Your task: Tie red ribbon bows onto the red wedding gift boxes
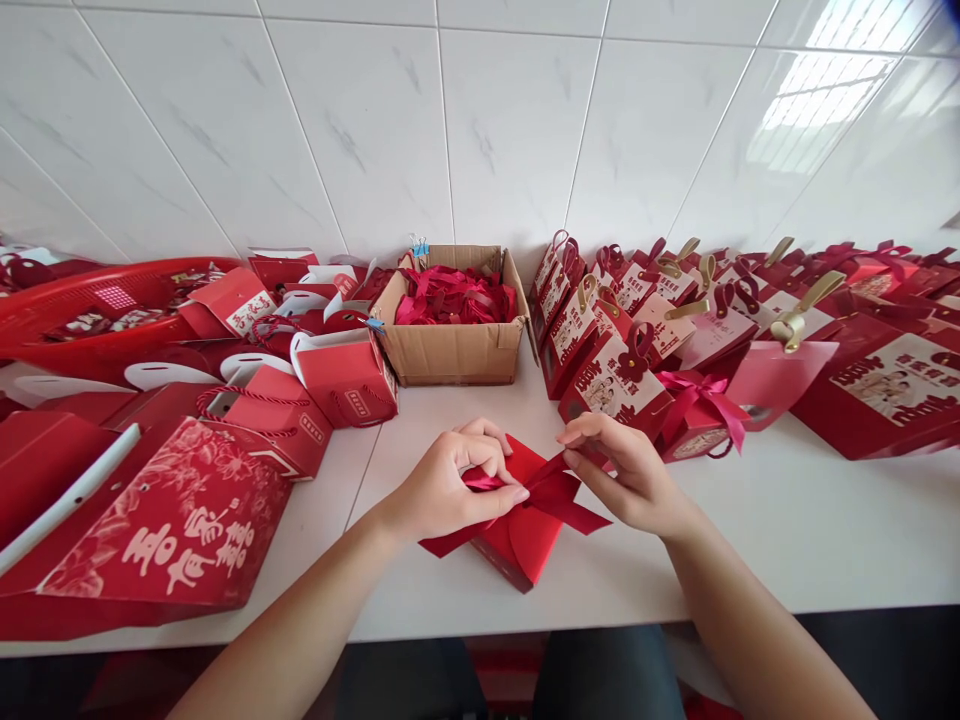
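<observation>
A small red gift box (534, 552) lies on the white table in front of me, turned cornerwise. Across its top runs a dark red ribbon (564, 503), looped into a bow with its tails spread to both sides. My left hand (457, 480) pinches the ribbon near the knot, thumb and fingers pressed together. At the bow's right side, my right hand (622, 470) pinches a loop of the same ribbon between thumb and forefinger. The knot is partly hidden behind my left fingers.
A cardboard box (454, 355) full of red ribbons stands against the tiled wall. Red gift boxes (165, 530) crowd the left, with a red plastic basket (60, 337) behind them. Rows of red boxes (615, 390) with handles and bows fill the right.
</observation>
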The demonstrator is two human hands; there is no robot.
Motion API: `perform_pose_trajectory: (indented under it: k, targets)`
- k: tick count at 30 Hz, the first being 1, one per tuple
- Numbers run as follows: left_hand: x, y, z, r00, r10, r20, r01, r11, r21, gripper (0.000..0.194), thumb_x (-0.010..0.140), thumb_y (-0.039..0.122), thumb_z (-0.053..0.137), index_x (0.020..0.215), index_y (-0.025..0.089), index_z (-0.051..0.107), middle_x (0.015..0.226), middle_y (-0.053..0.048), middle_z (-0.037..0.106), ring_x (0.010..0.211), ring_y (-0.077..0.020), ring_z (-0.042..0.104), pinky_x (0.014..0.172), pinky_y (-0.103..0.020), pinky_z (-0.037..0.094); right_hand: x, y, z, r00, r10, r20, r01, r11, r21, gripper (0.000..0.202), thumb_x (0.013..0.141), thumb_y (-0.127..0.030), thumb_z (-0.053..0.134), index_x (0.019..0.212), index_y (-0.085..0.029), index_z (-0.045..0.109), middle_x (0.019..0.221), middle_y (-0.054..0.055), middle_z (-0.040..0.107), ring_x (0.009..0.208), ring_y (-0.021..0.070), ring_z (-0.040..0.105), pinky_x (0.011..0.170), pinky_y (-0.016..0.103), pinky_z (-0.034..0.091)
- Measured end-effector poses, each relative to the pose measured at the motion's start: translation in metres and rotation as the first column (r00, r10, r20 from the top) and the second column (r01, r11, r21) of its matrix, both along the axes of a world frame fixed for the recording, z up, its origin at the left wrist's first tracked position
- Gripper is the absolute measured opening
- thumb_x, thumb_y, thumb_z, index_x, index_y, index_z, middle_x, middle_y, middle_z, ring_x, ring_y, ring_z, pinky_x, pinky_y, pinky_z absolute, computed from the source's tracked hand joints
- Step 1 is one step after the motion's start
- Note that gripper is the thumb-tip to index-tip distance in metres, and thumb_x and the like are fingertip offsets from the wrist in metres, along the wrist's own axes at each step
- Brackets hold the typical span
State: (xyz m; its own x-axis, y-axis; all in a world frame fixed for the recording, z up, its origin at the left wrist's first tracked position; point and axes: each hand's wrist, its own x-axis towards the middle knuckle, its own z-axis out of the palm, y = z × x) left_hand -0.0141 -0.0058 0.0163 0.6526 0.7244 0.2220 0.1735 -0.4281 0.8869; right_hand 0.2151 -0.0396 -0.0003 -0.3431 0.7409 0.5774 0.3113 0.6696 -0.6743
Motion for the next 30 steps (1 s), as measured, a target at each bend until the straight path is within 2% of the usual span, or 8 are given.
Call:
perform_pose_trajectory:
  k: [5,10,13,17,21,24,27,30]
  targets:
    - [0.001,0.0,0.001,1.0,-0.004,0.0,0.004,0.999,-0.037,0.047,0.071,0.015,0.069,0.055,0.022,0.025,0.059,0.001,0.043,0.082,-0.0188,0.048,0.066,-0.029,0.04,0.001,0.001,0.003,0.999,-0.01,-0.03,0.01,1.0,-0.02,0.011,0.092,-0.011,0.049,0.092,-0.021,0.054,0.079,0.0,0.056,0.069,0.012,0.051,0.061,0.024,0.042]
    - [-0.003,0.002,0.007,0.999,0.017,-0.05,-0.012,0.994,0.105,0.047,0.076,0.015,0.065,0.056,0.021,0.023,0.058,0.0,0.055,0.077,-0.0176,0.046,0.069,-0.03,0.039,0.0,0.007,-0.001,0.997,0.022,-0.069,-0.026,0.998,-0.057,0.014,0.092,-0.009,0.049,0.086,-0.02,0.054,0.076,0.0,0.053,0.069,0.0114,0.048,0.063,0.024,0.04]
    - [-0.009,0.005,0.01,0.997,0.045,-0.059,-0.037,0.989,0.142,0.046,0.08,0.018,0.064,0.057,0.021,0.024,0.069,-0.002,0.065,0.079,-0.0172,0.048,0.069,-0.03,0.039,-0.002,0.01,-0.006,0.986,0.05,-0.161,-0.076,0.985,-0.155,0.01,0.092,-0.013,0.053,0.086,-0.021,0.055,0.077,0.0,0.052,0.07,0.0109,0.048,0.064,0.024,0.04]
    - [-0.014,0.008,0.01,0.997,0.028,-0.077,-0.026,0.999,0.039,0.044,0.08,0.024,0.068,0.058,0.02,0.03,0.084,-0.003,0.065,0.082,-0.0158,0.054,0.071,-0.029,0.042,-0.004,0.011,-0.008,0.952,0.02,-0.304,-0.127,0.933,-0.336,0.01,0.09,-0.024,0.061,0.096,-0.022,0.054,0.083,0.0,0.052,0.073,0.0112,0.049,0.063,0.023,0.04]
    - [-0.014,0.009,0.009,0.993,0.049,-0.105,-0.051,0.999,-0.01,0.038,0.08,0.028,0.069,0.06,0.018,0.039,0.088,-0.002,0.063,0.084,-0.0149,0.057,0.077,-0.029,0.042,-0.002,0.013,-0.005,0.982,0.007,-0.19,-0.095,0.882,-0.462,0.024,0.093,-0.04,0.055,0.086,-0.018,0.053,0.072,-0.001,0.049,0.063,0.0099,0.043,0.057,0.024,0.034]
    - [-0.012,0.009,0.009,0.992,0.054,-0.114,-0.057,0.998,-0.024,0.035,0.08,0.028,0.069,0.061,0.018,0.042,0.088,-0.001,0.062,0.083,-0.0144,0.058,0.077,-0.028,0.042,0.0,0.013,-0.003,0.995,0.085,-0.049,-0.098,0.89,-0.446,0.038,0.09,-0.05,0.054,0.072,-0.017,0.047,0.065,-0.002,0.043,0.059,0.0096,0.037,0.053,0.024,0.028]
    - [-0.012,0.009,0.008,0.995,0.045,-0.089,-0.048,0.998,-0.033,0.037,0.079,0.029,0.069,0.059,0.018,0.04,0.088,-0.002,0.063,0.089,-0.0166,0.058,0.077,-0.028,0.042,0.0,0.011,-0.002,0.99,0.132,0.047,-0.106,0.923,-0.371,0.04,0.086,-0.048,0.061,0.068,-0.017,0.044,0.062,-0.004,0.041,0.057,0.009,0.034,0.052,0.024,0.027]
    - [-0.012,0.009,0.006,0.994,0.055,-0.096,-0.058,0.998,-0.025,0.033,0.079,0.03,0.07,0.061,0.018,0.045,0.089,-0.003,0.062,0.089,-0.0178,0.059,0.077,-0.029,0.043,-0.003,0.008,-0.001,0.988,0.114,0.1,-0.081,0.955,-0.287,0.034,0.087,-0.038,0.062,0.067,-0.017,0.046,0.064,-0.003,0.044,0.058,0.0085,0.037,0.053,0.023,0.029]
